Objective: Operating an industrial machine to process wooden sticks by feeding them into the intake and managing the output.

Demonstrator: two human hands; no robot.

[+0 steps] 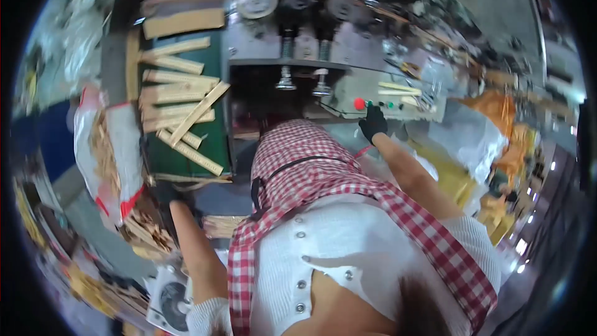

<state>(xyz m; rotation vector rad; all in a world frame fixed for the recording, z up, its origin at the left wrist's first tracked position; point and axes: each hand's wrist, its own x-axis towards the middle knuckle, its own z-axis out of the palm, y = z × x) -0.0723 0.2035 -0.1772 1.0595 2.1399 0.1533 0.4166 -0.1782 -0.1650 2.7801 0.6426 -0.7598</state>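
My right hand (374,124), in a black glove, reaches to the front panel of a machine. Its fingertips are at a green button, just right of a red round button (359,104); the thumb stands apart and I see nothing held. My left hand (165,193), also dark-gloved, is low beside the near left corner of a green tray (214,146). Its fingers are dark and blurred, so their grip cannot be made out. In the tray lie several flat light wooden strips (180,92), one slanting across the others.
Machine heads with two spring-loaded metal posts (285,78) stand beyond the dark opening ahead. A white and red sack (124,149) of wood pieces is at the left, a white fan (171,298) below it. More strips (401,92) lie on the panel; plastic bags (476,140) sit right.
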